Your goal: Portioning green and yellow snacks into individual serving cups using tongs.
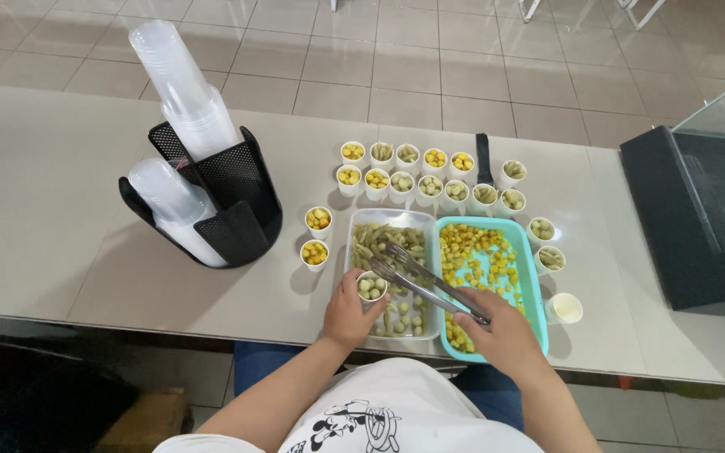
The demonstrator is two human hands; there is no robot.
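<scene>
Left grip point(347, 315): small cup point(371, 287) | right grip point(501, 335): metal tongs point(430, 283)

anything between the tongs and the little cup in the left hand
Nothing visible does. The tongs in the right hand reach over the clear tray, tips just above the small cup held by the left hand.

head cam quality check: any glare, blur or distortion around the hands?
Head view: sharp around the left hand on its cup and the right hand with tongs; soft daylight, faint shadows beside the cups; mild glare on the stacked plastic cups; wide-angle bending of the table edge.
</scene>
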